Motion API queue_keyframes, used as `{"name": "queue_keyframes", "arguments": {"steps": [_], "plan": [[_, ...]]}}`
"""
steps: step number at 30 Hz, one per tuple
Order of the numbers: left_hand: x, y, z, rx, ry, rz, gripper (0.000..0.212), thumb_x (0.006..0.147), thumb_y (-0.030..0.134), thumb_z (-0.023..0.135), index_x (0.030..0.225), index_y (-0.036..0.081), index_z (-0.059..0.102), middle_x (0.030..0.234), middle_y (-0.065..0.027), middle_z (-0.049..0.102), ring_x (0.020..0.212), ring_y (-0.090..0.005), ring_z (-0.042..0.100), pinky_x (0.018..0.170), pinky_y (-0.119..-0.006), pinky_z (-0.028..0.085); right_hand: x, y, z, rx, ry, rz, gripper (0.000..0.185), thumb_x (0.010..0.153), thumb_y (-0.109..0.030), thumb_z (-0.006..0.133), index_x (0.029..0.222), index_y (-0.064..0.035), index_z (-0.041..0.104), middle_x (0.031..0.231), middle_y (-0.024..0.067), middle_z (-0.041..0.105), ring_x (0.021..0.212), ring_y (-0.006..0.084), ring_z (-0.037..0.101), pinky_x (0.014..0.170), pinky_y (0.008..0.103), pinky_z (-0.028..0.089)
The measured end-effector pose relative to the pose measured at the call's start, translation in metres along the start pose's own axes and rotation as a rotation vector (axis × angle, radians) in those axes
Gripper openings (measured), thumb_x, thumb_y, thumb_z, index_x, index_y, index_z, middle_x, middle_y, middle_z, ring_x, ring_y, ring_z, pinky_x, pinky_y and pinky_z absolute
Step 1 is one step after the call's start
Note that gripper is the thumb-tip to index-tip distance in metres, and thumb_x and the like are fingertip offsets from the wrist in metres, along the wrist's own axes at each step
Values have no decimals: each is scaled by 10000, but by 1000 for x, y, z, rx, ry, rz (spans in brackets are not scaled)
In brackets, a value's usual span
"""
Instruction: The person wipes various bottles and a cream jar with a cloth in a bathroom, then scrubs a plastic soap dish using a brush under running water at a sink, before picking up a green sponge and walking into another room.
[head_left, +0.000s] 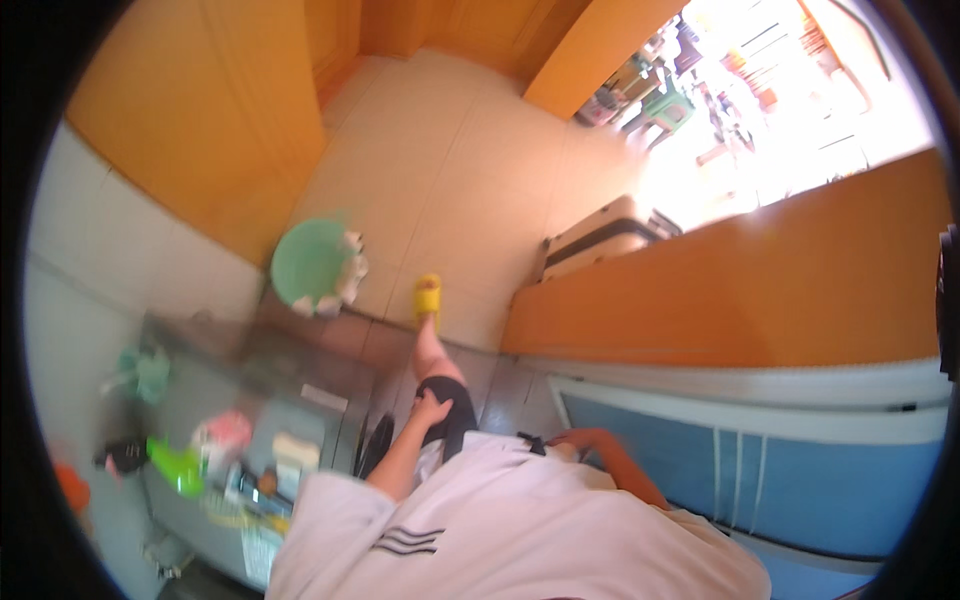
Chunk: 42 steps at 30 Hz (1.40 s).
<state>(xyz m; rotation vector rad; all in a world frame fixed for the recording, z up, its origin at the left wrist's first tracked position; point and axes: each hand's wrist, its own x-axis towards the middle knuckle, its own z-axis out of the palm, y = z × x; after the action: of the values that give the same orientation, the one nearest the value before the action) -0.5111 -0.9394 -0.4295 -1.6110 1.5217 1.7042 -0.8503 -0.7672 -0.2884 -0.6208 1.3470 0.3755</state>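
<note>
My left hand (433, 409) hangs in front of the dark shorts (452, 397), its fingers and thumb apart, with nothing seen in it. Near the hem of my white T-shirt (517, 510), beside a small black bow-like thing (533, 442), is my right hand (581, 439); its fingers are blurred, and whether it holds anything cannot be told. Below, one foot in a yellow slipper (427, 295) steps on the tiled floor at a doorway. Ahead to the left stands a green bin (309, 262) with a pale liner folded over its rim.
A cluttered grey counter (300, 367) lies at the left, with a bright green thing (177, 466) and a pink one (227, 430). Blue panelled door (660, 457) at the right. Beyond the orange wooden panel (720, 285) stands a suitcase (600, 232); a green stool (667, 105) is farther off.
</note>
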Motion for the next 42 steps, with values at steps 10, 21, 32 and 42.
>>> {"name": "queue_keyframes", "arguments": {"steps": [10, 21, 32, 42], "plan": [[70, 156, -142, 43, -95, -268, 994, 832, 561, 546, 1444, -98, 126, 1437, -329, 308, 1344, -398, 345, 1113, -390, 297, 1, -217, -324, 834, 552, -353, 341, 942, -232, 561, 1222, -37, 578, 1017, 67, 669, 887, 139, 635, 741, 291, 515], [181, 373, -296, 62, -307, -335, 619, 870, 491, 582, 1182, -44, 593, 1124, -191, 638, 1022, -298, 620, 780, -386, 518, -9, -132, -412, 1262, 700, -172, 262, 926, -252, 595, 1086, -48, 634, 935, 86, 682, 779, 161, 656, 651, 277, 542], [329, 845, -420, 272, 130, 505, 412, 908, 273, 607, 1209, -4, 561, 1123, -157, 652, 1046, -252, 620, 889, -360, 492, -8, -196, -733, 1030, 919, -538, 295, 880, -176, 600, 1118, -2, 613, 857, 66, 678, 718, 138, 650, 629, 274, 516], [112, 1305, -294, -56, -925, 1295, 603, 985, 473, 396, 1313, -25, 485, 1277, -231, 548, 1150, -340, 561, 979, -449, 432, -194, -133, -993, 924, 1328, -688, 306, 890, -173, 609, 1152, -14, 598, 974, 109, 684, 871, 190, 659, 779, 311, 522]]}}
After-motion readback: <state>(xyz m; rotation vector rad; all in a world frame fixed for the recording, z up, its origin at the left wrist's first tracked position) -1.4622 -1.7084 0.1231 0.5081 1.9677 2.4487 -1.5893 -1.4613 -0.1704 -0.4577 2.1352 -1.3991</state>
